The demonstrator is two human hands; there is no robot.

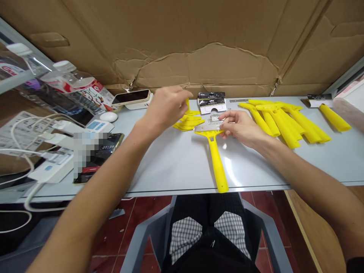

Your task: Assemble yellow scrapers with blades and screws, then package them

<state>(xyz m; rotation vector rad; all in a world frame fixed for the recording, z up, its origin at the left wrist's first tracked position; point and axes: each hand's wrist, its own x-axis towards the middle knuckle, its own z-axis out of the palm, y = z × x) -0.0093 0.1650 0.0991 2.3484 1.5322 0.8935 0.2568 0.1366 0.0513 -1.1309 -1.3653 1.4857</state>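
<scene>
In front of me a yellow-handled scraper (217,163) lies on the grey table, its handle end at the front edge. A metal blade (206,128) sits across its head. My right hand (240,127) is closed at the right end of that head, thumb and fingers pinching it. Beyond it are small metal pieces (214,119), partly behind my fingers. My left hand (167,108) is raised over a pile of flat yellow plastic pieces (189,123). Its fingertips pinch one yellow plastic piece (187,105), mostly hidden by the hand.
Several yellow scraper handles (284,121) are piled at right, near another handle (335,118) with a black-and-white card. Folded cards (212,102) stand at the back. At left are a phone (132,97), a power strip (54,167), cables and bottles (91,89). A cardboard wall (199,38) closes the back.
</scene>
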